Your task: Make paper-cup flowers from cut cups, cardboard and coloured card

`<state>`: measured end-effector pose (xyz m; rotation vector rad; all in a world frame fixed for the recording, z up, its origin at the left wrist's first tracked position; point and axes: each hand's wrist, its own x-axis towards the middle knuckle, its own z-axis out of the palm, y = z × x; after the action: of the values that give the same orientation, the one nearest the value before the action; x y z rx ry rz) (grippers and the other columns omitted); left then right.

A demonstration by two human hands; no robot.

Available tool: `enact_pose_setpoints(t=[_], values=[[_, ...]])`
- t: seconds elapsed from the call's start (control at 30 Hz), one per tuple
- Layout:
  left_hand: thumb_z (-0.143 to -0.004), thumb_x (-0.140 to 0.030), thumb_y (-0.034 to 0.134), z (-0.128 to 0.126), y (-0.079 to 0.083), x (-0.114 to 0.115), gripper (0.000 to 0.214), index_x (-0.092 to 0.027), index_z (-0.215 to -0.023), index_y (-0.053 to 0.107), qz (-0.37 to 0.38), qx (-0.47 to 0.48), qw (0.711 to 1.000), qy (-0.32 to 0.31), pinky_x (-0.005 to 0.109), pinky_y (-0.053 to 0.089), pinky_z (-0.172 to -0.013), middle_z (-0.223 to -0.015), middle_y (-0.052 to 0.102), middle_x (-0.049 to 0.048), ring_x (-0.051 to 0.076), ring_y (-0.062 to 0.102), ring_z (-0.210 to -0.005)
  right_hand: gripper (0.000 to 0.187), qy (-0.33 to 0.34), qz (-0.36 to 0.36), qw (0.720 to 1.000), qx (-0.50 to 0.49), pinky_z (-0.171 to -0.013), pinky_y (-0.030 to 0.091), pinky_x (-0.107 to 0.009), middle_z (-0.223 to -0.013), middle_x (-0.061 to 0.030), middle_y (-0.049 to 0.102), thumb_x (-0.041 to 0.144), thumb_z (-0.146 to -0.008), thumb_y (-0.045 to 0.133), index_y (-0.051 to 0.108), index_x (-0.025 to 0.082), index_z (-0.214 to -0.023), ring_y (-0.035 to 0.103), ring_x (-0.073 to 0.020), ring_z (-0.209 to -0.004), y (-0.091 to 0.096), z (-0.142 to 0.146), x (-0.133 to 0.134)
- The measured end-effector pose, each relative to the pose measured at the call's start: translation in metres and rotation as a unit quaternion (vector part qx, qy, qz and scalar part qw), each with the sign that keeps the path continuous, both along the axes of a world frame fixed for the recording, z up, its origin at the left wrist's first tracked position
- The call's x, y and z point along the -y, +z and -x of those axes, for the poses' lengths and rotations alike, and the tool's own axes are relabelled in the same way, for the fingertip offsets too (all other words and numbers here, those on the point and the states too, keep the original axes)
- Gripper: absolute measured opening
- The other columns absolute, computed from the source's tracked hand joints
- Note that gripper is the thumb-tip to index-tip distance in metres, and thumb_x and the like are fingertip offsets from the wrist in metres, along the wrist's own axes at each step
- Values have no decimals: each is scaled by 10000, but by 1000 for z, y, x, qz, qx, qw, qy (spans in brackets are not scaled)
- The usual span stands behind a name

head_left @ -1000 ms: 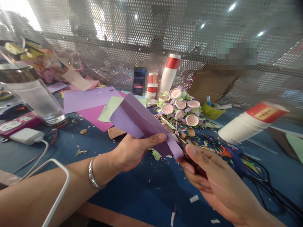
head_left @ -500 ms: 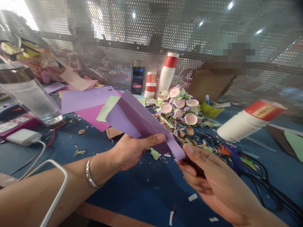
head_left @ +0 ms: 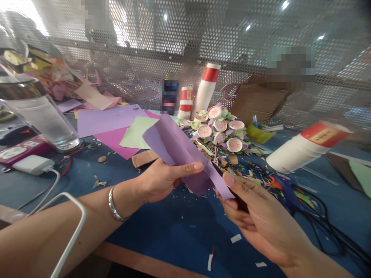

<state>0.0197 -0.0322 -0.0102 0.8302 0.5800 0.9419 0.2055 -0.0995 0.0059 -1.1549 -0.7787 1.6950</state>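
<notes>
My left hand [head_left: 162,179] pinches a folded purple paper sheet [head_left: 176,148] between thumb and fingers, holding it above the blue table [head_left: 174,235]. My right hand [head_left: 255,216] is closed around a pair of dark scissors [head_left: 232,193], mostly hidden by its fingers, whose blades meet the lower right edge of the paper. A silver bracelet sits on my left wrist.
Loose purple, pink and green sheets [head_left: 110,123] lie at the left. A glass [head_left: 43,119] and a white charger [head_left: 30,164] with cable stand near the left edge. Paper cups [head_left: 207,90], a paper flower cluster [head_left: 220,129], a tipped cup [head_left: 307,146] and scraps lie behind, before a mesh screen.
The purple paper has turned and shifted slightly right in my left hand, and the scissors have moved further along its lower edge.
</notes>
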Motion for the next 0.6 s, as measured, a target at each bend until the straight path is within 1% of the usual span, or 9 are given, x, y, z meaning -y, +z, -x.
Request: enact_pose_setpoints(t=[0.13,0.3,0.4,0.5,0.6], values=[[-711,-191,901,-2,-2,-1,314,-143,-1000,787,2,22,1000,7,290,575,-865,-1044,786,85,172,718,-921,568,-2,4,1000,-1,-383,113,-150,-526,61,464,588,-638,907,537,157,-635,232,14,-406,1,2,0],[-724,-203,894,-1,-2,2,258,-141,-948,782,-10,14,1000,-7,289,584,-824,-936,780,60,166,717,-852,576,9,-1,1000,-2,-385,115,-158,-507,69,428,590,-641,904,521,161,-616,223,8,-409,3,1,2],[-720,-204,894,-1,-3,2,285,-139,-973,781,-6,5,1000,-8,290,583,-831,-973,783,75,178,721,-892,532,4,1,1000,-4,-389,117,-159,-515,67,426,547,-676,901,537,163,-627,230,1,-418,2,1,4],[-717,-200,892,-3,-4,3,315,-136,-1002,775,-9,9,1000,-10,315,577,-885,-1058,783,102,199,725,-954,462,-5,-4,1000,-13,-391,116,-159,-527,67,427,478,-720,895,567,163,-642,231,-2,-427,1,0,4],[-718,-207,890,-5,-5,4,327,-139,-1012,766,-18,14,1000,-14,333,569,-921,-1086,778,103,209,724,-984,434,-10,-10,1000,-21,-394,105,-164,-533,70,423,453,-740,888,583,160,-642,216,1,-428,-1,1,3]])
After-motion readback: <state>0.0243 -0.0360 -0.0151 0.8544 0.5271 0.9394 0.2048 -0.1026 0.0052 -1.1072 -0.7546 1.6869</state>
